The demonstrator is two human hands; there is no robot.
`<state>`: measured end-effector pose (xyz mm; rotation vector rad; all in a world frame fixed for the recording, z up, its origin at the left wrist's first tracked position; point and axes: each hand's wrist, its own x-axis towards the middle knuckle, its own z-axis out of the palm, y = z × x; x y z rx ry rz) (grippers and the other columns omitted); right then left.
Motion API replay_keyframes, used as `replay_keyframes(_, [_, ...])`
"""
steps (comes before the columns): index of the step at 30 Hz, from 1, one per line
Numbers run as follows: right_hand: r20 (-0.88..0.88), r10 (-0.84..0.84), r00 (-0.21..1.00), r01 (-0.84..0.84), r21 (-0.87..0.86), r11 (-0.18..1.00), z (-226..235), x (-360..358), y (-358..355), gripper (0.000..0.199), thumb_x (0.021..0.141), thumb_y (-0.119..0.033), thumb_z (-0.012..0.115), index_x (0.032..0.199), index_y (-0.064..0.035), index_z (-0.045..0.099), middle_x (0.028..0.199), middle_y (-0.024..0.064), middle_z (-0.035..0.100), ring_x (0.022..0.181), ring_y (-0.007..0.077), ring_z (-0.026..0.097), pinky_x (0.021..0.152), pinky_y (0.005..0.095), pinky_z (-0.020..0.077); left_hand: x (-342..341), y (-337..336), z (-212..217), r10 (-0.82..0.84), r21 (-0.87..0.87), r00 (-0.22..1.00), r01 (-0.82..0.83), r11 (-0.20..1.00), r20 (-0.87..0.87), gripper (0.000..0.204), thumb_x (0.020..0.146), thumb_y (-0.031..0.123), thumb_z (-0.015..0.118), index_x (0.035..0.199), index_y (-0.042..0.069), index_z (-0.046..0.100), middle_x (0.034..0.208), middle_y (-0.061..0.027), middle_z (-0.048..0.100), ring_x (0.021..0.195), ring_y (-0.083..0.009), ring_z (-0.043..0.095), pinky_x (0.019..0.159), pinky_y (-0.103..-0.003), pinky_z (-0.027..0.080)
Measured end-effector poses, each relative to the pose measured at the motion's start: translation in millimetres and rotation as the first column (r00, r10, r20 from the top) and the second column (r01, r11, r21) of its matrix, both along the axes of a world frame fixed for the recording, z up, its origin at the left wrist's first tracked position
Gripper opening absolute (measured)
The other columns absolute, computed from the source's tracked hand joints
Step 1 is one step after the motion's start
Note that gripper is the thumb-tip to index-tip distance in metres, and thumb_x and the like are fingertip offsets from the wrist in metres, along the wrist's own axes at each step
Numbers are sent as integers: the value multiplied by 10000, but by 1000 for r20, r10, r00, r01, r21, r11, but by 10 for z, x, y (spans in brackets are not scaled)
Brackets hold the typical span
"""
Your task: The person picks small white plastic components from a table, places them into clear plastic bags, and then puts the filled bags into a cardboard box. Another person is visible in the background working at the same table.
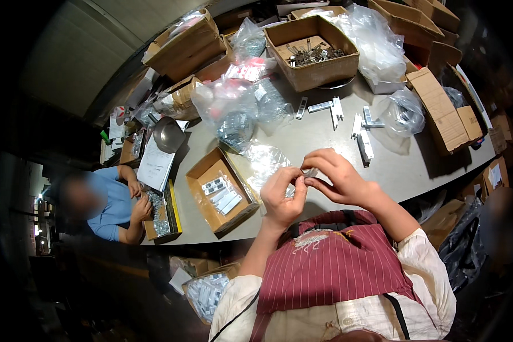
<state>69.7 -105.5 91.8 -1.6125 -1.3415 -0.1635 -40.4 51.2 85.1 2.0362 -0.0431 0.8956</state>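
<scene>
and here's the small grey part (311,172) squarely between left hand (283,197) and right hand (343,178), both sets of fingertips pinched on it, long axis hidden

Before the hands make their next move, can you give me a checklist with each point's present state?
1. Small part held: ok, pinched at the fingertips of the left hand and right hand.
2. Small part's shape visible: cannot tell, the fingers cover much of it.
3. Open box near the left hand: ok, with white pieces lying inside.
4. Loose pieces beyond the right hand in order: not ok, scattered, some crossing others.
5. Co-worker's hands apart from these: ok, off to the left.
</scene>
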Motion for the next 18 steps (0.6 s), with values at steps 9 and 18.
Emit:
replay_keyframes(9, [287, 8, 958, -5, -12, 1000, 89, -100, 250, 291, 731, -75, 777, 918, -29, 559, 845, 114, 557, 757, 317, 587, 721, 406, 488, -198, 261, 24, 18, -23, 1000, -18, 1000, -12, 62, 853, -22, 680, 913, -6, 679, 823, -127, 698, 724, -246, 699, 686, -339, 547])
replay_keyframes(18, [358, 166, 919, -101, -193, 976, 140, -64, 367, 324, 667, -70, 768, 900, -41, 544, 817, 98, 533, 714, 297, 563, 686, 385, 490, -375, 464, -21, 31, -203, 997, -46, 978, -74, 51, 872, -5, 677, 918, -23, 688, 843, -117, 723, 776, -209, 717, 739, -313, 556])
